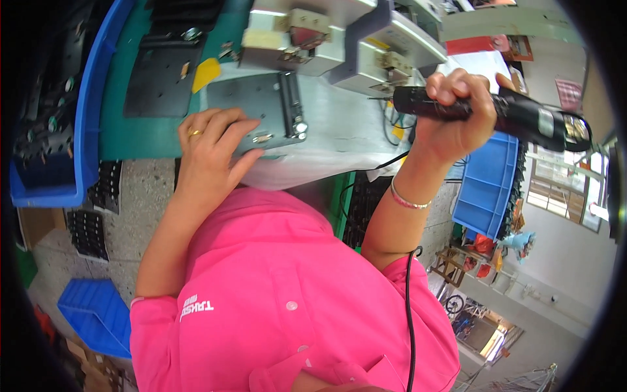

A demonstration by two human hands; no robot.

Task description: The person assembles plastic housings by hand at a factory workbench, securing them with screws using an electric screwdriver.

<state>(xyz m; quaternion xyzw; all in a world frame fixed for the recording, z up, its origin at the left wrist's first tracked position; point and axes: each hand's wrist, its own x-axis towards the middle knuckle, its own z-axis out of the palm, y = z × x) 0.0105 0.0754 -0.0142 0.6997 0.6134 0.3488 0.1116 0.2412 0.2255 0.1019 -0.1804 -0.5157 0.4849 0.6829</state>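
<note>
My right hand (460, 117) is raised on the right, its fingers wrapped round a black electric screwdriver (424, 103) held almost level. The thin bit points left toward the boxy machines. My left hand (212, 144) lies at the near left part of a dark grey flat panel (251, 95), fingers apart and touching it. A raised black bar (291, 98) runs along the panel's right side, with shiny round metal parts at its near end. A small metal piece (262, 138) sits close to my left thumb. Part of the panel is hidden under my hand.
Another dark panel (157, 81) lies left on the green mat, beside a yellow piece (206, 74). Two pale boxy machines (313, 39) (385, 49) stand behind. A blue bin (88, 130) of parts borders the left; a blue crate (486, 183) is at right. A black cable (410, 313) hangs along my right arm.
</note>
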